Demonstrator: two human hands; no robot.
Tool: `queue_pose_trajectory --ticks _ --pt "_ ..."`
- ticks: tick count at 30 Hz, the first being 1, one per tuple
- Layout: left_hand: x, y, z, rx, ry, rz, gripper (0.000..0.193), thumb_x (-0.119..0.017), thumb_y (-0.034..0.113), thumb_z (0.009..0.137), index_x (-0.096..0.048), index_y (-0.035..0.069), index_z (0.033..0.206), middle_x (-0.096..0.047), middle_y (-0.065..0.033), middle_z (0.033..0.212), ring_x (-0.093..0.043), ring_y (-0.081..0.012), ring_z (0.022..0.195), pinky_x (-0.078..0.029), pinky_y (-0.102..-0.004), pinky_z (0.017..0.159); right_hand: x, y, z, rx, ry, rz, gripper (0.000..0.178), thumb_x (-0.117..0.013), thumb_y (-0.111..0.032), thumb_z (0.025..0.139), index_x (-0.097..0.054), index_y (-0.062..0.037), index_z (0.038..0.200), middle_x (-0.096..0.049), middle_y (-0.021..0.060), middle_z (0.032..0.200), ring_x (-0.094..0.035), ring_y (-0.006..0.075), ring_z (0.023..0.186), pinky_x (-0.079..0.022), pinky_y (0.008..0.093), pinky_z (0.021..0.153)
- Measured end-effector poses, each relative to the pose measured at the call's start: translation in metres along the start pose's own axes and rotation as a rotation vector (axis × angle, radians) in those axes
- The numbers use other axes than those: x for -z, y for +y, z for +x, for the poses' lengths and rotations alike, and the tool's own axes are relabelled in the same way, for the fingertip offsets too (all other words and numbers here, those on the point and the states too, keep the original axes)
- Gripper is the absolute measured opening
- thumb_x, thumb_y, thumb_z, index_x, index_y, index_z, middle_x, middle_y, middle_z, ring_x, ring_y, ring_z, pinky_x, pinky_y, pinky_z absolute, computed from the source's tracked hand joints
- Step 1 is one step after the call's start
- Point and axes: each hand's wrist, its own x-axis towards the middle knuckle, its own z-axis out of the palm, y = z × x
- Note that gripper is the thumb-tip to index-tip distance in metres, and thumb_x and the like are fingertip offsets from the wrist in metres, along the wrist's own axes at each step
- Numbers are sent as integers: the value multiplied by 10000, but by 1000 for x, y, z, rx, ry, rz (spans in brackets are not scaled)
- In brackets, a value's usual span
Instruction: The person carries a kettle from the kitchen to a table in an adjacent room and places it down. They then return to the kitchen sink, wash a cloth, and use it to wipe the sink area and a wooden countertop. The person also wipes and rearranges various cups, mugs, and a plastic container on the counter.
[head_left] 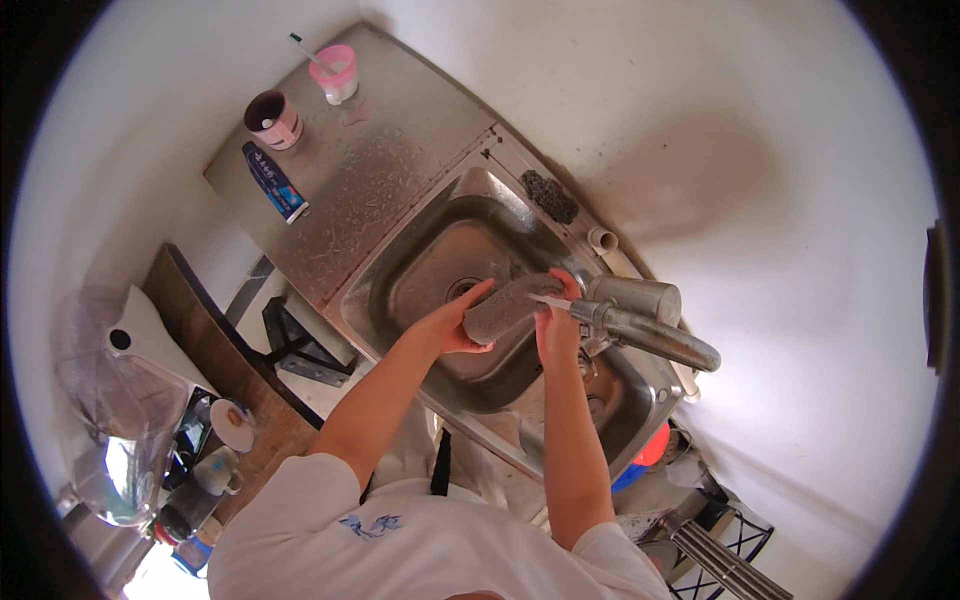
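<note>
A grey, elongated, rough-looking pad [497, 313] is held level over the larger basin of the steel sink [385, 262]; I cannot tell what kind of thing it is. My left hand [452, 322] grips its left end, with the thumb on top. At its right end, my right hand [558, 322] is closed around it, fingers at the far edge. A whitish stream of water runs from the metal tap [655, 340] onto the pad beside my right hand. Part of the drain [466, 288] shows behind my left hand.
On the wet counter to the left lie a toothpaste tube [272, 183], a pink mug [274, 121] and a pink cup [336, 72] with a toothbrush. A dark scouring pad [549, 196] rests on the sink's back edge. A wooden shelf [262, 400] with a white mug [216, 471] stands at lower left.
</note>
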Motion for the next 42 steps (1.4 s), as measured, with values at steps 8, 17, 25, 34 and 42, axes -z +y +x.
queue_pose_trajectory --ticks 8,17,25,34,42 --pt "-5 -27 5 -77 -324 -184 361 -614 237 872 -552 77 1190 -589 -103 1135 -577 -244 965 -514 -396 717 5 51 35 -211 -311 275 533 -492 -457 968 -525 -72 1335 -541 119 1325 -514 258 1217 -419 396 1014" --pt "-47 -64 -26 -60 -512 -492 607 -624 295 842 -431 32 1354 -494 -119 1299 -561 -261 997 -502 -304 680 -45 2 13 -155 -767 969 637 -659 -410 878 -385 -178 1404 -460 132 1326 -524 345 1158 -466 522 962" --pt "-16 -42 11 -24 -399 44 432 -707 220 847 -531 34 1194 -566 -82 941 -507 -141 744 -401 -236 544 -31 -46 34 -213 -519 149 309 -712 -138 844 -624 -82 1136 -635 70 999 -626 193 838 -526 326 765" --pt "-16 -48 49 -694 187 1084 434 -759 253 752 -595 45 1097 -679 -117 925 -661 -269 767 -497 -384 628 -52 -17 31 327 -129 -769 248 -666 -280 894 -693 -43 963 -648 92 750 -593 181 659 -480 321 641" --pt "-11 -50 61 -859 592 1389 659 -740 352 741 -481 17 1245 -683 -194 845 -692 -315 783 -543 -442 696 -55 14 42 -14 165 -829 317 -636 -344 911 -649 -39 993 -650 109 873 -606 216 808 -481 352 744"
